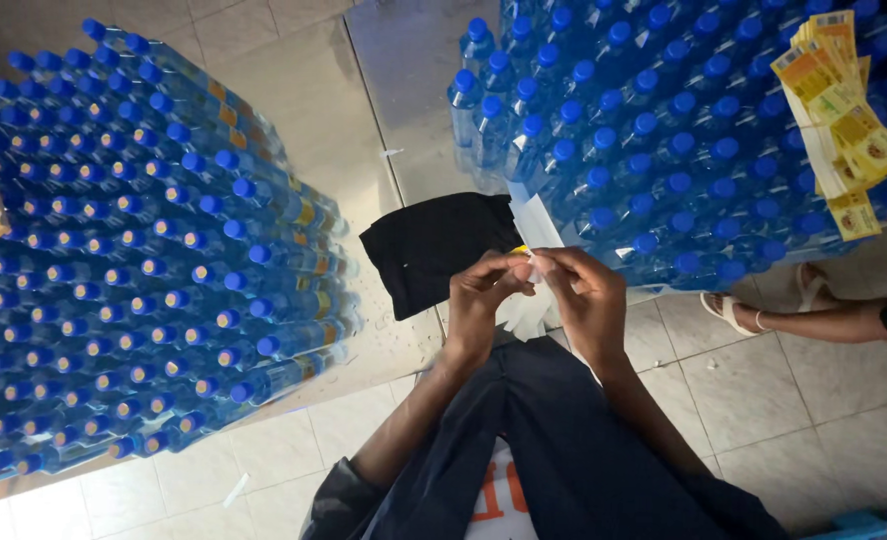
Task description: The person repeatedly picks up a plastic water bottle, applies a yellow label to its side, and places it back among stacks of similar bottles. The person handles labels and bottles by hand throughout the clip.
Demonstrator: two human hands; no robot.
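The steel worktop [404, 60] spreads under everything I see, shiny and bare down its middle. On my left it carries a big block of clear water bottles with blue caps [134, 260], packed cap to cap. On my right stands a second block of blue-capped bottles [664, 140], and a fanned stack of yellow labels [844, 130] lies on top of those caps. Beyond that block, on the tiled floor [764, 390], another person's sandalled foot [734, 312] shows, well apart from me.

Between the two blocks a black cloth [434, 250] lies on the worktop, just beyond my hands. White backing paper [534, 222] trails up from my hands against the right block.

My left hand [479, 305] and right hand [589, 300] meet in front of my dark shirt [564, 440]. The fingers of both are pinched narrow on one small yellow label [521, 250], held between the fingertips above the worktop's edge, just beside the cloth.
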